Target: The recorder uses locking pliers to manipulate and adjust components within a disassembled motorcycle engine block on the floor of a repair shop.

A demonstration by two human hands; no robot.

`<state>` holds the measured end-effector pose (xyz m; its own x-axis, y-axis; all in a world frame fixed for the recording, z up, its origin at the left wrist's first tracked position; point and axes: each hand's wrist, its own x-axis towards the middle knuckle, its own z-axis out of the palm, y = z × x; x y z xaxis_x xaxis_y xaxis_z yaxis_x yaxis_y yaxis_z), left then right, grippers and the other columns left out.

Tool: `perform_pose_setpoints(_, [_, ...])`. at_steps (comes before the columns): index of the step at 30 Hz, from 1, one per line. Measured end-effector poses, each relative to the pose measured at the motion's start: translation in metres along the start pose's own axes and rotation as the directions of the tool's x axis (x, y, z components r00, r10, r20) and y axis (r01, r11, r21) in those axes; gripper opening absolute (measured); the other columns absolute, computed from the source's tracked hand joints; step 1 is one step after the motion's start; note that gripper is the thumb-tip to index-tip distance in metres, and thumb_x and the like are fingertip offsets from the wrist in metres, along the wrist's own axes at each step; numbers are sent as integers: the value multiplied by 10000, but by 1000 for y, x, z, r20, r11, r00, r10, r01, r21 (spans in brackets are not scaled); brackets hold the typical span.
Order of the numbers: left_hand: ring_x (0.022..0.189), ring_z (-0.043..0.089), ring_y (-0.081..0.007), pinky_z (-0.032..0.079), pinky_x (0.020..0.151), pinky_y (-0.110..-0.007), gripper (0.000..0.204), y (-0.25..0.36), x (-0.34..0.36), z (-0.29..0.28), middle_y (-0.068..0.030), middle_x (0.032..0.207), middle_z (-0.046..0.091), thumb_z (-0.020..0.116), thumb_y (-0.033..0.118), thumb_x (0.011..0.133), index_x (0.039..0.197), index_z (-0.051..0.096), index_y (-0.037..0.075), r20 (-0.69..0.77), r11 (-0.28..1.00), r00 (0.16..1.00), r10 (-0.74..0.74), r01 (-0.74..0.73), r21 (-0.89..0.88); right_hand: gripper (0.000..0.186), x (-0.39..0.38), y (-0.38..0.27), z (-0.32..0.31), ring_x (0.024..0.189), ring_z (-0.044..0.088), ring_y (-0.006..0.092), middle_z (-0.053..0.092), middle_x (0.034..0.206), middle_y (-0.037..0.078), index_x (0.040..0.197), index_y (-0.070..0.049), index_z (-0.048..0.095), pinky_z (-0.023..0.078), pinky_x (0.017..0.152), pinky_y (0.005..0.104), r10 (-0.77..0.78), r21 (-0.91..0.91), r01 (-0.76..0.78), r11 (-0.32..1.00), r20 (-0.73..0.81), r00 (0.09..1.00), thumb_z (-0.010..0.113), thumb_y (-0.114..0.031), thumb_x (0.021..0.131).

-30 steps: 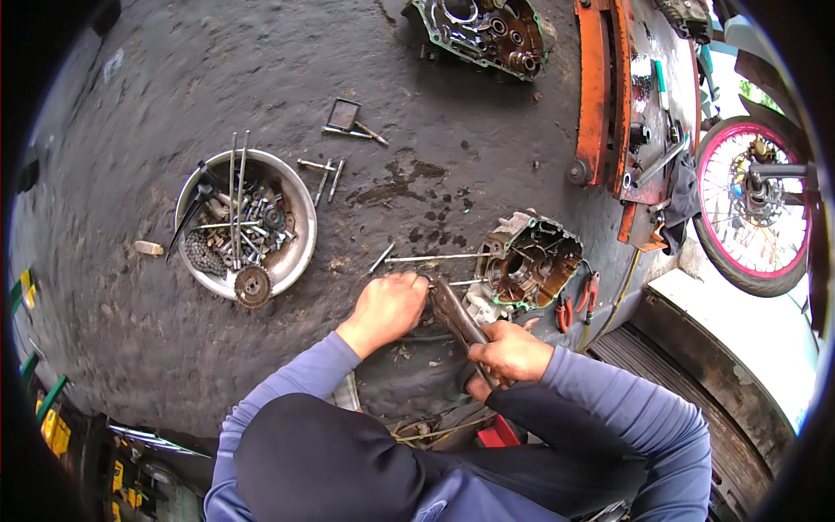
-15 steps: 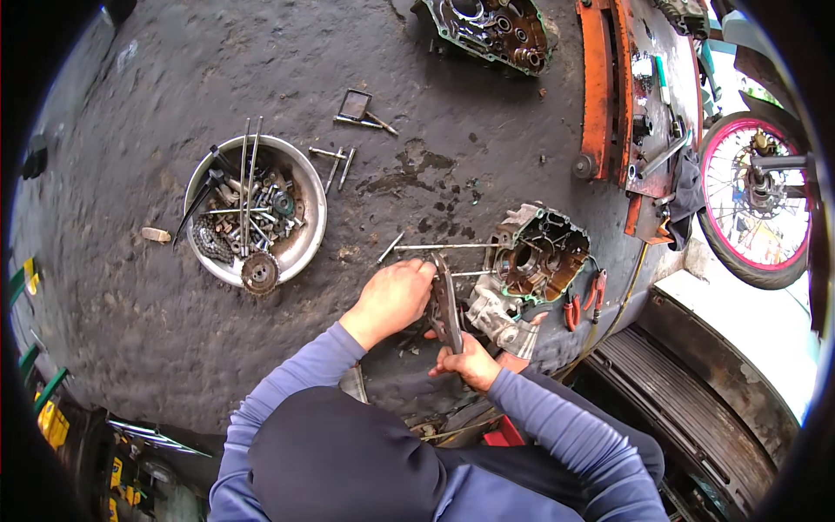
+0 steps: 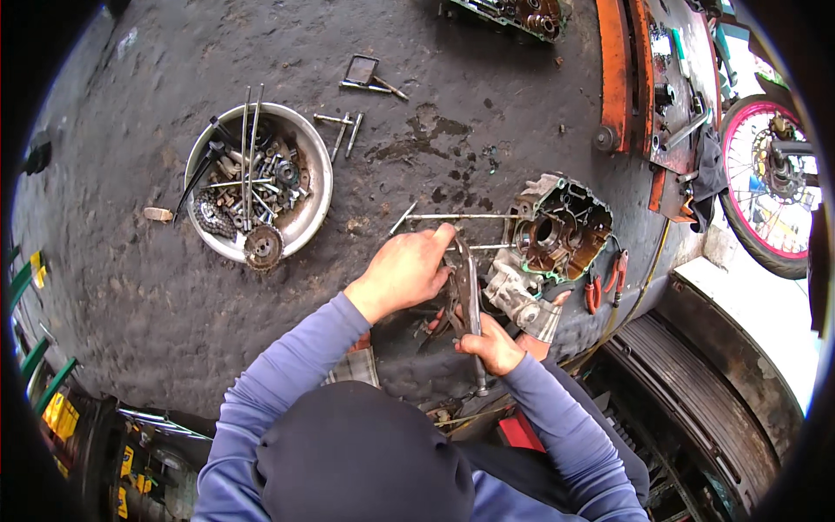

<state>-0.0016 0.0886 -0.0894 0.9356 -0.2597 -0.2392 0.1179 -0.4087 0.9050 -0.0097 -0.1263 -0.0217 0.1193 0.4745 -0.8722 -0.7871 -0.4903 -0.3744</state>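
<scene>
My left hand (image 3: 402, 271) is closed on the upper part of a long dark metal tool (image 3: 470, 291), too jumbled to name exactly. My right hand (image 3: 491, 348) grips that tool lower down, where its end points toward me. Just right of the tool lies a pale metal housing (image 3: 513, 291); beyond it an open engine case (image 3: 590, 233) with a green-edged rim has two long rods (image 3: 452, 217) reaching left from it. Red-handled pliers (image 3: 619, 274) lie beside the case. What is under my fingers is partly hidden.
A steel bowl (image 3: 317, 196) of bolts, chain and gear is at left, with loose pins (image 3: 352, 135) beside it. Another engine case (image 3: 535, 19) sits at the top, an orange metal rail (image 3: 614, 78) at upper right. A pink-rimmed motorcycle wheel (image 3: 748, 217) stands beyond the edge.
The tool has swung from slanting to more upright in the picture, my left hand rising with its upper end and my right hand shifting along it. The whole view has shifted slightly.
</scene>
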Motion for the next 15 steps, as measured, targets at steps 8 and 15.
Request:
perform_pose_setpoints(8, [804,644,-374,509,697,-479,391,-6,4,7,-177,818,640,688,159,805,1114,504,5,8,990,999,46,-47,133,439,16,36,15,809,599,188,494,871,22,1119,-69,427,533,717,376,-42,276,115,954,-258,965,520,85,720])
perform_pose_setpoints(15, [787,665,-347,521,689,-471,236,-3,5,9,-146,800,661,648,210,855,1025,592,57,40,976,999,-4,-5,217,530,15,46,15,984,593,145,632,1046,59,1231,26,519,448,878,267,-108,142,165,976,-342,933,474,94,707])
